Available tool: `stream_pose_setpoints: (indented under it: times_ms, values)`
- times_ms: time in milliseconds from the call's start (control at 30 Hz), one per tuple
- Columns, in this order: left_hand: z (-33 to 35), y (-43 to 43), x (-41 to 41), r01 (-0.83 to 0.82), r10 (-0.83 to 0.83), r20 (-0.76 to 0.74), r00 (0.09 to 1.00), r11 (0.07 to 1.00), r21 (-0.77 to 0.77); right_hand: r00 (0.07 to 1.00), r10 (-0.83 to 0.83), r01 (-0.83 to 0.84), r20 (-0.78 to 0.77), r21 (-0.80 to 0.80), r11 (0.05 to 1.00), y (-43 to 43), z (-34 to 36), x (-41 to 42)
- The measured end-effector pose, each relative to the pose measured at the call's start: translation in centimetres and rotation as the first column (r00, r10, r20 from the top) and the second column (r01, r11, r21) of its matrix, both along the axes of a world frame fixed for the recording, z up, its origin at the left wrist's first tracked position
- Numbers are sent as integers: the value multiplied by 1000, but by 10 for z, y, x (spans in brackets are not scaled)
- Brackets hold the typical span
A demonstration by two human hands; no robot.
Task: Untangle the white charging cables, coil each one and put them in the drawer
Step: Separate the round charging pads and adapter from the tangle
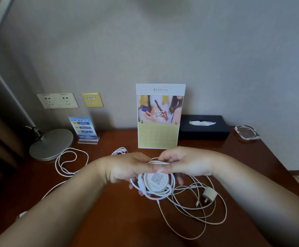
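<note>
Above the brown desk point(120, 220) I hold a round white charging disc point(156, 182) with a QR code, a white cable coiled around its rim point(170, 190). My left hand point(127, 168) grips the disc's left side with fingers curled under it. My right hand point(182, 164) pinches the coil at the top. A second white cable point(198, 216) lies in loose loops on the desk to the right, with a white plug adapter point(209, 194). A third white cable point(70, 164) loops at the left. No drawer is in view.
A lamp's round metal base point(51, 144) stands at back left beside a small blue sign point(84, 129). A tall card stand point(160, 116), a dark tissue box point(204, 128) and a glass ashtray point(246, 132) line the wall. Wall sockets point(57, 100) sit above the desk.
</note>
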State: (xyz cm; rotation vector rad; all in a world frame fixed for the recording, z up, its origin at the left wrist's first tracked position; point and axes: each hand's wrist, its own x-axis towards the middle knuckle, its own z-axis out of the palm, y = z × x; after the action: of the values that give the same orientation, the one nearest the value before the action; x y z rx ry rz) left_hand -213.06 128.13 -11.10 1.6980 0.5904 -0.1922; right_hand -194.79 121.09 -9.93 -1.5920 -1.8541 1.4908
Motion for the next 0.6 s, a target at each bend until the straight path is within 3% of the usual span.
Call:
stream_pose_setpoints:
  times_ms: [167,367,433,500,600]
  values:
    - [-4,-3,-2,-249,263,114,958,961,-121,978,-177,150,114,210,966,0,-5,2]
    - [-8,-8,9,-487,497,215,841,867,-102,814,-553,580,-176,275,767,-1,-22,-24]
    - [-9,-10,10,-552,569,247,784,822,-141,713,-624,693,-320,184,697,-3,-28,-33]
    - [-11,-11,12,-625,667,285,689,745,-233,551,-670,769,-498,-10,639,-5,-31,-43]
    - [-17,-17,16,-671,682,324,656,723,-163,449,-725,814,-522,-97,573,-4,-34,-49]
